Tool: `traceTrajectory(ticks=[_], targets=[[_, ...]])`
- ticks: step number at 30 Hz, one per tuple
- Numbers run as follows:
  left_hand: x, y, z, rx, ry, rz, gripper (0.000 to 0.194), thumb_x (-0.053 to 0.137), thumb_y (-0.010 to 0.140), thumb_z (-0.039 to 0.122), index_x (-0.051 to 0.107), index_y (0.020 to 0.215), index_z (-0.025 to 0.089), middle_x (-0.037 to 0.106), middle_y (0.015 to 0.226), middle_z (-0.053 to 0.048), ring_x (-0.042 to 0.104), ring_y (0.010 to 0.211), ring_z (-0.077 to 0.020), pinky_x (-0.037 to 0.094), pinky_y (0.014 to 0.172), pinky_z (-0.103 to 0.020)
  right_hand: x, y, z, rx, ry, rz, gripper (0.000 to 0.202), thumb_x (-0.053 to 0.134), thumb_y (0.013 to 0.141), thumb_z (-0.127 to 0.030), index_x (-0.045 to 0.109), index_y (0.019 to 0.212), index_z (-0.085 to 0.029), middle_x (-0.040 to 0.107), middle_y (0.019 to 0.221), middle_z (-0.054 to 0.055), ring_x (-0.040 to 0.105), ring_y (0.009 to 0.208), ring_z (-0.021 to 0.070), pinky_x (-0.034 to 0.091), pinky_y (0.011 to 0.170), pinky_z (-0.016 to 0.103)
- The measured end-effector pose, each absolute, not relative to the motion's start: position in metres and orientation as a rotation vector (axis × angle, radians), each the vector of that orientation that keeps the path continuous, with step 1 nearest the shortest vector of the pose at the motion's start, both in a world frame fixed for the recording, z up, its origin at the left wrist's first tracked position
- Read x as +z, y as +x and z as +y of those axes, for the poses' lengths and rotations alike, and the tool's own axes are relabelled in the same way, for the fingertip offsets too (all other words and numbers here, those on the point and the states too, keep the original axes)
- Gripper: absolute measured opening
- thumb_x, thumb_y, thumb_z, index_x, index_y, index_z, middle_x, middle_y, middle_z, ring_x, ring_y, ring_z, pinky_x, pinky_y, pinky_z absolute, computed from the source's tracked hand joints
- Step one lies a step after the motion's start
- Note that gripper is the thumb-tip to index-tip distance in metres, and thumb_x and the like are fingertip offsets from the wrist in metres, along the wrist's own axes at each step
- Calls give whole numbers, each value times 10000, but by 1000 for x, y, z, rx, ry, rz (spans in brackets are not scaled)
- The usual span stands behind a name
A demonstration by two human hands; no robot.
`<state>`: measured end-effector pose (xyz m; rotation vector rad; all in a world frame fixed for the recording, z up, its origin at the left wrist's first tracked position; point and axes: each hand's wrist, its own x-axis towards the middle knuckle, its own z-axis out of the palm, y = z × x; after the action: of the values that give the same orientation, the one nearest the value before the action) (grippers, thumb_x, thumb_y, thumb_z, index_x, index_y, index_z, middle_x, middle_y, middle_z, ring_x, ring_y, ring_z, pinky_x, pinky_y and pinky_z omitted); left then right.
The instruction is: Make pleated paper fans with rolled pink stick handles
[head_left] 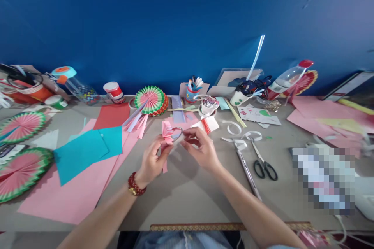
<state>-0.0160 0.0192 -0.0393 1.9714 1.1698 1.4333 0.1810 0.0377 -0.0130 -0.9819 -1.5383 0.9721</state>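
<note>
The left hand [152, 159] pinches a small pleated pink paper [166, 130] between thumb and bent fingers, above the middle of the table [169, 206], with a strip of pink hanging below the grip. Just beside it, a thin dark-edged loop [181, 131] curves between the two hands; whether it is tape or something else I cannot tell. The right hand [203, 148] has its fingers curled and thumb drawn in close to the loop, but blur hides whether the tips meet on anything. The pink paper should be very light and springy across its pleats, soft enough to crush or crease wrongly under a hard squeeze, and not very slippery. It is best taken low, where the folds gather, pressing flat across the layers and leaving the spread edge free. The loop looks smooth and is probably better held by its rim. Farther off, the pen cup [193, 95] carries what looks like a "5". The bottle [280, 85] has a red and white label, and the tub [114, 92] a red and white wrap, neither legible. The cards [258, 114] bear red and green prints, and no brand can be read anywhere.
</note>
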Motion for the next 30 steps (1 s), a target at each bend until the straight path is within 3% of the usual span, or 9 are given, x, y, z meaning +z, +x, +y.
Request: traceTrajectory(ticks=[2, 4, 9, 23, 30], targets=[[-36, -16, 20, 1399, 1984, 1163, 67, 598, 948, 191, 608, 1009, 216, 668, 942, -35, 653, 895, -160, 511, 832, -276, -14, 181, 39, 914, -988, -1593, 78, 680, 878, -273, 633, 914, -222, 611, 947, 29, 620, 838, 160, 551, 741, 292], [-34, -15, 21, 1355, 1957, 1172, 74, 603, 949, 205, 608, 1022, 210, 660, 930, -32, 649, 866, -153, 512, 820, -271, -15, 183, 41, 889, -981, -1616, 65, 650, 894, -242, 616, 845, -217, 618, 918, 25, 619, 861, 165, 536, 754, 288], [-34, -16, 25, 1257, 1864, 1178, 81, 596, 958, 250, 622, 1014, 198, 660, 964, -39, 649, 831, -144, 517, 790, -262, -18, 188, 46, 983, -975, -1557, 87, 636, 906, -253, 600, 844, -205, 631, 862, 19, 611, 775, 148, 511, 706, 265], [-38, -20, 27, 1418, 1848, 1088, 200, 537, 983, 181, 641, 1143, 240, 660, 1012, -57, 631, 932, -181, 485, 834, -315, -18, 184, 39, 965, -878, -1598, 94, 659, 907, -251, 615, 838, -205, 633, 853, 26, 604, 768, 151, 488, 682, 267], [-35, -20, 25, 1456, 1686, 1143, 132, 568, 958, 221, 661, 1052, 221, 663, 978, -50, 624, 890, -173, 490, 815, -288, -16, 182, 36, 844, -878, -1704, 55, 655, 902, -219, 620, 859, -215, 649, 837, 20, 629, 781, 164, 489, 711, 288]])
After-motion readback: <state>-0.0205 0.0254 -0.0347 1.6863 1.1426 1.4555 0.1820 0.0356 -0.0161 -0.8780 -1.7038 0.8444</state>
